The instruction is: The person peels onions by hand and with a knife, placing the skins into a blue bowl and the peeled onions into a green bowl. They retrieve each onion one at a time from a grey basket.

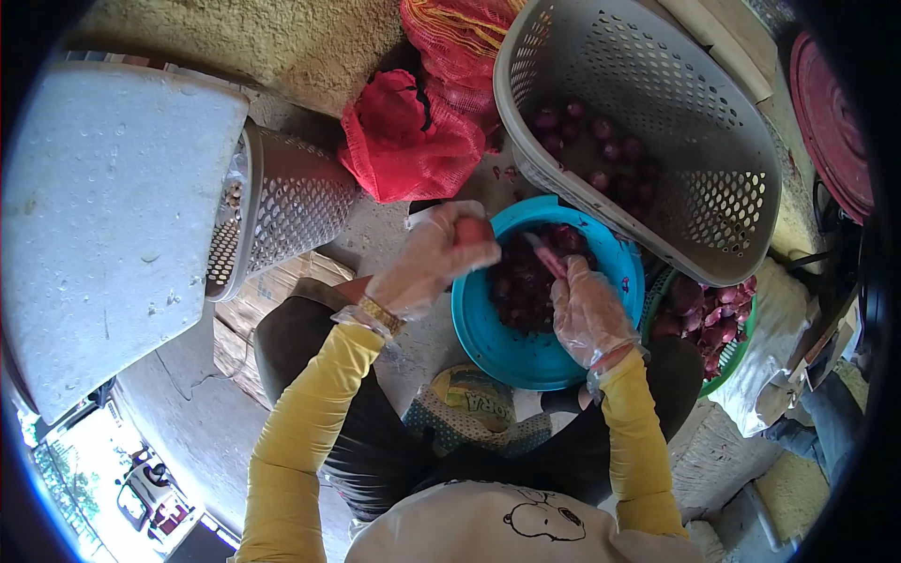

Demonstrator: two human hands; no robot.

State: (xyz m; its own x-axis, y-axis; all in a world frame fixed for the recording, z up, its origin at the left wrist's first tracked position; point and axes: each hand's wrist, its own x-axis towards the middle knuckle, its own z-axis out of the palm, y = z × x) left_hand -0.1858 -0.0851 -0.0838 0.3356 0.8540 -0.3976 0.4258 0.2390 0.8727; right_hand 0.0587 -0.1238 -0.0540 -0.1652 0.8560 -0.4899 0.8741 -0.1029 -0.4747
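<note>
My left hand (434, 258), in a clear plastic glove, is closed around a reddish onion (472, 232) near the left rim of a blue basin (477, 336). My right hand (591, 317), gloved the same way, grips a small knife (548, 258) over the basin, its blade pointing up and to the left. Blade and onion are apart. Dark red onions (516, 293) and bits of skin lie in the basin, partly hidden by my right hand. The left hand is slightly blurred.
A large grey perforated basket (648, 84) with red onions stands behind the basin. A green basket (734, 361) of onion pieces or skins is at right. Red mesh sacks (413, 141) lie behind; another basket (298, 202) and a white board (113, 216) are left. A printed sack (474, 399) sits between my legs.
</note>
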